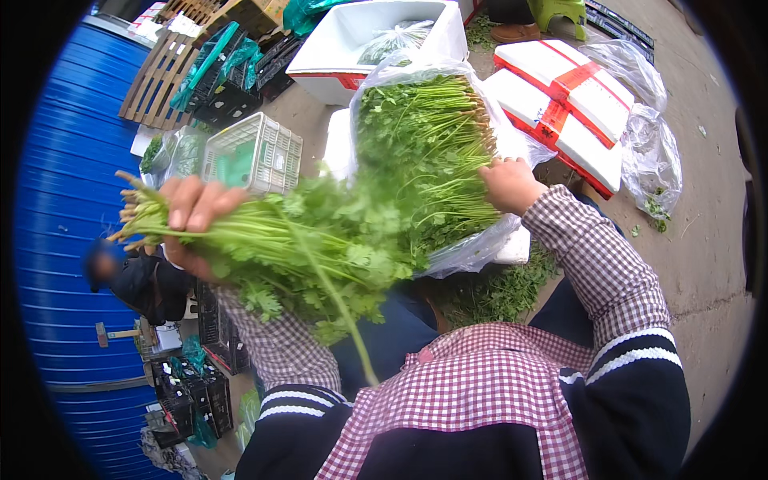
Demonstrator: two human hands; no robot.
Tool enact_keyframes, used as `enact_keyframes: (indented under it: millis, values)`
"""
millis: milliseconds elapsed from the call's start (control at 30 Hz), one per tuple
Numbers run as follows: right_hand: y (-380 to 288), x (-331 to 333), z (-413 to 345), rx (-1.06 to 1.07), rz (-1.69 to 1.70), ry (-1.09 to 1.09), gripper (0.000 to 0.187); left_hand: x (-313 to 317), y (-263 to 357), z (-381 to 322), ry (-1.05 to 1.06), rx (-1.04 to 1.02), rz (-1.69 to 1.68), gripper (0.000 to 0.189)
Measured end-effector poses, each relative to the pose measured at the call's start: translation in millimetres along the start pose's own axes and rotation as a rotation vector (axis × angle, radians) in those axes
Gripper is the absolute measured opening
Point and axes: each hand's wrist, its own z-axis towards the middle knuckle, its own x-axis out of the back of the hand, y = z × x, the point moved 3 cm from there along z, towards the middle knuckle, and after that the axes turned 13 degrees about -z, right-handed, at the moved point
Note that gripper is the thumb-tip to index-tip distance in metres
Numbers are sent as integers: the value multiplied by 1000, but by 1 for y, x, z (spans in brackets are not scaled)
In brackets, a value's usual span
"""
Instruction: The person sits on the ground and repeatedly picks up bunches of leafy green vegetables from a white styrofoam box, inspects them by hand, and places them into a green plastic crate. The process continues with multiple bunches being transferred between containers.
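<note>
My left hand (pixel 201 222) is closed around the stems of a bunch of cilantro (pixel 324 240), held up at the left; the stem ends point left and the leaves right, partly blurred. One long loose stem hangs down from it. In front of me a white foam box lined with a clear plastic bag (pixel 468 255) is filled with stacked cilantro (pixel 420 138), its stems towards the right. My right hand (pixel 510 185) rests at the stem ends along the box's right side, with fingers bent; whether it grips any stems is unclear.
White foam lids with red tape (pixel 564 90) lie at the right beside crumpled plastic bags (pixel 651 162). An open foam box (pixel 330 42) stands behind, a white crate (pixel 270 156) to the left. Loose greens (pixel 504 294) lie on the ground. Another person (pixel 156 285) is at the left.
</note>
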Motion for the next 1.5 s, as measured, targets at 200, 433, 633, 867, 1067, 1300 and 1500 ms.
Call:
enact_keyframes:
  millis: [200, 433, 633, 867, 1067, 1300, 1500]
  values:
    - [-12, 118, -84, 479, 894, 409, 80, 70, -96, -32, 275, 99, -165, 24]
    - [12, 96, -75, 435, 1533, 352, 36, 136, -135, -52, 688, 352, 258, 35]
    - [115, 80, -73, -33, 1248, 303, 46, 133, -142, -48, 788, 504, 666, 48]
    - [58, 59, -82, 239, 160, 29, 51, 143, -157, -49, 755, 667, 742, 47]
    - [12, 71, -53, 180, 1167, 380, 28, 128, -191, -47, 652, 851, 582, 55]
    - [48, 83, -58, 75, 544, 456, 13, 124, -182, -51, 660, 935, 623, 53]
    - [39, 101, -77, -1, 586, 508, 24, 134, -193, -63, 672, 982, 644, 51]
